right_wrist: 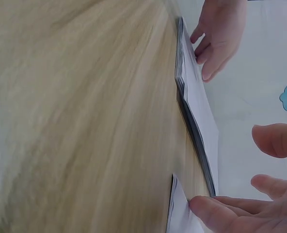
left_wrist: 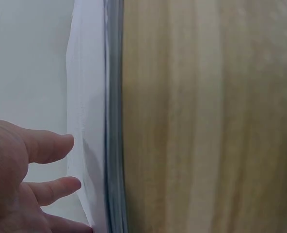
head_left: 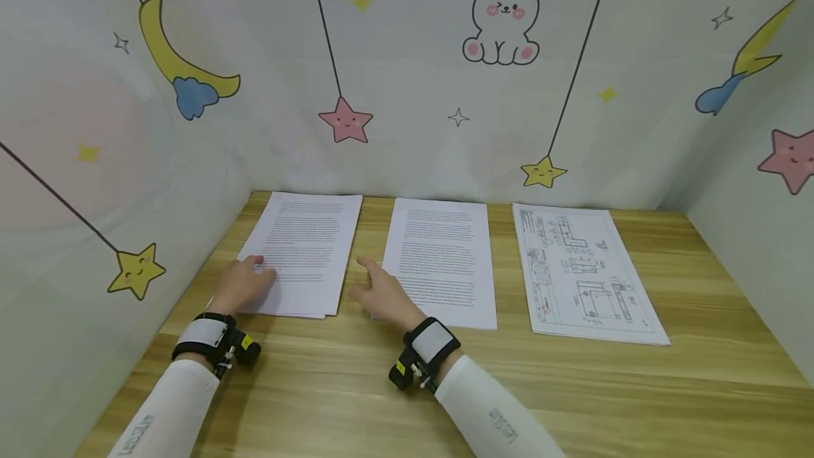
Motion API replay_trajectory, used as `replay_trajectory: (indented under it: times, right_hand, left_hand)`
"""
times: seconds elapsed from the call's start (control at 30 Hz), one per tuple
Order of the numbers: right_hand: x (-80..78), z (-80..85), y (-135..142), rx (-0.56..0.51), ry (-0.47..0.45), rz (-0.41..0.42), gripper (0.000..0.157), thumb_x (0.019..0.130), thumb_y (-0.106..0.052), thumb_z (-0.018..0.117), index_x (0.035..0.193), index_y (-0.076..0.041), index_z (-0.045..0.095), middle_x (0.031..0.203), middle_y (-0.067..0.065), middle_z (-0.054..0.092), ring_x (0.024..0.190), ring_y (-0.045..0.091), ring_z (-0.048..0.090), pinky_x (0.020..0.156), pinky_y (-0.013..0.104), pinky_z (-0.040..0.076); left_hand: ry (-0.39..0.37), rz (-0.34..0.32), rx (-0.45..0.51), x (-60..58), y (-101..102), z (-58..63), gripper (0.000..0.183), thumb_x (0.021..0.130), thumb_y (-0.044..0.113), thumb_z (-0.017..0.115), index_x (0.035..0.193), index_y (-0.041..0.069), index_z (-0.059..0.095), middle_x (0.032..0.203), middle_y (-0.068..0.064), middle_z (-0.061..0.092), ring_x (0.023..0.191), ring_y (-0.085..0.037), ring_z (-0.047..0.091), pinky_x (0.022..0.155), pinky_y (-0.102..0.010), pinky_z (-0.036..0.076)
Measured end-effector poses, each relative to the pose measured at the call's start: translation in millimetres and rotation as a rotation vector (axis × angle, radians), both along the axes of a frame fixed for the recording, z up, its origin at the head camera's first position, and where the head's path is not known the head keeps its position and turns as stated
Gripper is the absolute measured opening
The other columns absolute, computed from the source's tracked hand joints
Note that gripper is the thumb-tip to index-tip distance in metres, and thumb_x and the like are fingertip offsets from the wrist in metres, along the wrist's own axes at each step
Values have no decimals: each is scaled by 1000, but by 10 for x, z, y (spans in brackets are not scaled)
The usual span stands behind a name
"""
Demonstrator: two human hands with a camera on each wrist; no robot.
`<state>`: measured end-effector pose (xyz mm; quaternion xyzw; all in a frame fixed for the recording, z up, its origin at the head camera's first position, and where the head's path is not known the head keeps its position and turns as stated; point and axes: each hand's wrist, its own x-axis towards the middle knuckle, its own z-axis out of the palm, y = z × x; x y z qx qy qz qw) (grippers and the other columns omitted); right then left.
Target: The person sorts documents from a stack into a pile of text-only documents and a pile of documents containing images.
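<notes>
A stack of printed text sheets (head_left: 304,239) lies on the left of the table. My left hand (head_left: 240,287) is at its left edge, fingertips at the paper, thumb spread apart. In the left wrist view, the fingers of that hand (left_wrist: 20,179) are loosely extended beside the stack's white top (left_wrist: 91,87). A second stack of text sheets (head_left: 445,246) lies in the middle. My right hand (head_left: 389,294) reaches over its lower left edge, with fingers extended toward the first stack. In the right wrist view, fingers of the right hand (right_wrist: 250,208) overlap a corner of the middle stack (right_wrist: 180,213).
On the right lies a stack of technical drawings (head_left: 591,274), slightly turned. All three stacks rest on a wood-grain table (head_left: 331,387). A pale curtain (head_left: 413,76) with cartoon stars and a rabbit encloses the back and both sides.
</notes>
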<state>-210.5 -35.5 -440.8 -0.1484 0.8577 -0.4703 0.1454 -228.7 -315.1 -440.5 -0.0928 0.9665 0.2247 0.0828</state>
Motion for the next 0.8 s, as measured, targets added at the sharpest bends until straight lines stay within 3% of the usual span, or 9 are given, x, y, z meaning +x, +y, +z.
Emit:
replay_trajectory:
  times: [0.1, 0.2, 0.33, 0.43, 0.57, 0.67, 0.8]
  right_hand:
    - [12, -29, -82, 1, -15, 3, 65, 97, -30, 58, 155, -14, 32, 155, 16, 44, 126, 34, 58, 104, 48, 47]
    - [24, -41, -153, -8, -14, 19, 65, 97, -30, 59, 154, -14, 34, 156, 15, 43, 140, 32, 46, 112, 49, 40]
    - [34, -36, -224, -75, -42, 43, 64, 97, -28, 60, 154, -12, 35, 157, 14, 40, 147, 31, 37, 118, 49, 33]
    - [38, -35, -248, -141, -97, 42, 64, 97, -29, 60, 154, -13, 35, 159, 14, 38, 149, 31, 33, 120, 49, 31]
    - [32, -38, -258, -266, -212, -6, 63, 97, -29, 59, 154, -15, 36, 160, 15, 35, 150, 31, 32, 120, 49, 30]
    - [17, -39, -269, -386, -290, -84, 60, 97, -24, 59, 152, -13, 39, 156, 18, 40, 145, 31, 39, 116, 47, 36]
    - [-12, -71, -278, -534, -361, -198, 63, 94, -13, 60, 152, -8, 37, 145, 24, 50, 122, 27, 60, 98, 40, 53]
  left_hand:
    - [17, -21, -40, 29, 21, -10, 62, 96, 27, 49, 141, -16, 40, 138, -44, 40, 127, -56, 41, 105, -64, 37]
    - [28, -28, -45, 49, 45, -2, 62, 95, 26, 50, 140, -16, 41, 136, -44, 40, 125, -56, 42, 104, -64, 38]
    - [20, -33, -30, 51, 57, 10, 62, 96, 26, 50, 141, -15, 40, 143, -45, 34, 133, -58, 34, 110, -65, 33]
    - [18, -33, -26, 43, 65, -4, 62, 96, 25, 50, 142, -15, 39, 147, -45, 30, 139, -59, 27, 115, -65, 27]
    - [32, -23, -38, 40, 87, -35, 61, 95, 25, 50, 141, -14, 41, 146, -43, 33, 139, -58, 28, 115, -64, 28]
    - [47, -10, -60, 44, 108, -43, 60, 95, 26, 51, 140, -12, 43, 141, -42, 39, 133, -57, 38, 109, -64, 35]
    - [64, -8, -110, 54, 130, -40, 58, 94, 27, 53, 138, -11, 48, 134, -40, 47, 124, -55, 47, 102, -63, 41]
